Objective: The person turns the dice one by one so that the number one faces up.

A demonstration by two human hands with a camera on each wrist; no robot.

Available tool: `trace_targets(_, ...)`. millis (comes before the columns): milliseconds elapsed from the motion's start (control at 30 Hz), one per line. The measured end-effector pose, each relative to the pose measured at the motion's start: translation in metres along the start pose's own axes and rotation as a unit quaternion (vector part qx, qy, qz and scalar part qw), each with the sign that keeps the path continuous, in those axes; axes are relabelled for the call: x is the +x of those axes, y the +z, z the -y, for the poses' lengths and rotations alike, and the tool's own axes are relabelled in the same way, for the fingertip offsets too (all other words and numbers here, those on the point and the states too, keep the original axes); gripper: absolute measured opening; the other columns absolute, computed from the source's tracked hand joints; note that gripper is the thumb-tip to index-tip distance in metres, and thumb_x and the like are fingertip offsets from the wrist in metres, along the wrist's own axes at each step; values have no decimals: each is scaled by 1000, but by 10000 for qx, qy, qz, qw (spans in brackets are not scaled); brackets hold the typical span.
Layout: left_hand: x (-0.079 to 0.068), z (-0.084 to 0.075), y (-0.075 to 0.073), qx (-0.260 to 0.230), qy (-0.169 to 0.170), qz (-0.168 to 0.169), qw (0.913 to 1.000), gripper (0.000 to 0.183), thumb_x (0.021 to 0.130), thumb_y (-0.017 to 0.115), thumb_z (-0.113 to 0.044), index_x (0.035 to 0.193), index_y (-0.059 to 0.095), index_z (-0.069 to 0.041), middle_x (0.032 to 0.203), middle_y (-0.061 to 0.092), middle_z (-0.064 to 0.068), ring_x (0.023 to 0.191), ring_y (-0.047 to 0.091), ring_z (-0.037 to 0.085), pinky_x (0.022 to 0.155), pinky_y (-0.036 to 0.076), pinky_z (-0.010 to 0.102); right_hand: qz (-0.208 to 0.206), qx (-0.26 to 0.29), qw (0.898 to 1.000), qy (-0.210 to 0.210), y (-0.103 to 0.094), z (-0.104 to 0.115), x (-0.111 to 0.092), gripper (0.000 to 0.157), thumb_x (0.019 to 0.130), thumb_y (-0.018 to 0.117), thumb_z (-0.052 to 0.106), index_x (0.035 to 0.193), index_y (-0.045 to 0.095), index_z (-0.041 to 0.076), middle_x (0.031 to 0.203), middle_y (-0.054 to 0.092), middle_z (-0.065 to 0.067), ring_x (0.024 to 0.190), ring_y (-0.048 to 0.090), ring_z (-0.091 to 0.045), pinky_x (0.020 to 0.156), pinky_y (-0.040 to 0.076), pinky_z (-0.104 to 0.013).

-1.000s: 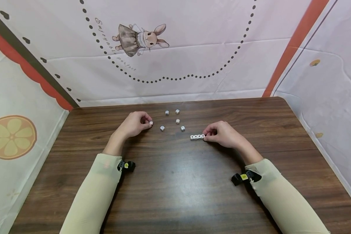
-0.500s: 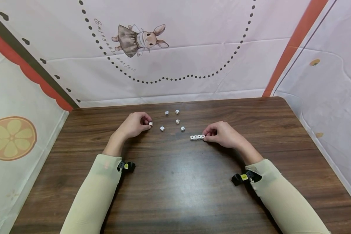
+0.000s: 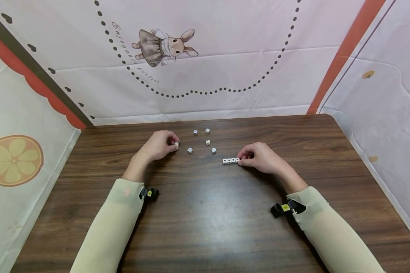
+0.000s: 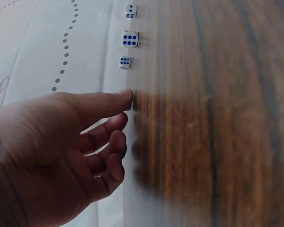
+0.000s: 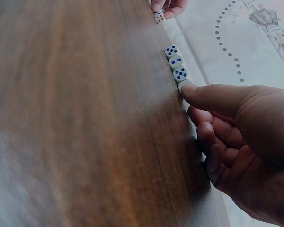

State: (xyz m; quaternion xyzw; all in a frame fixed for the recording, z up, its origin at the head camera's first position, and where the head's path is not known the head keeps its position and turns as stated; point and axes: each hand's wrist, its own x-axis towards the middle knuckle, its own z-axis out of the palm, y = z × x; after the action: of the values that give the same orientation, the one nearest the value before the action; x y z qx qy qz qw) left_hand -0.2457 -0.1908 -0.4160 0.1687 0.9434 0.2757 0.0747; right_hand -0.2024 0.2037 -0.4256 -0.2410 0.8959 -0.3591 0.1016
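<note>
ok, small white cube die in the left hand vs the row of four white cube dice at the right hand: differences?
The single die is apart from other dice; the row has four set side by side.
In the head view, the single die shows several small pips; the row's dice show one big dot each on top.
The left hand pinches the single die; the right hand grips only the row's end die.
Shared: white, pipped cubes.
</note>
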Motion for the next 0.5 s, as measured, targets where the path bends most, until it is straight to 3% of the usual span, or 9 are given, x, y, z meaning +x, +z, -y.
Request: trace_targets(500,-2,0,0,-211,-117,-45,9997,10,100,74,-11,109,69,-9,102,69,7,93,61,24,87,47,41,50,4,10000,27,0,0,0,7,92,84,14,98,80,12,82,69,6,77,60,-13,73,48,-33)
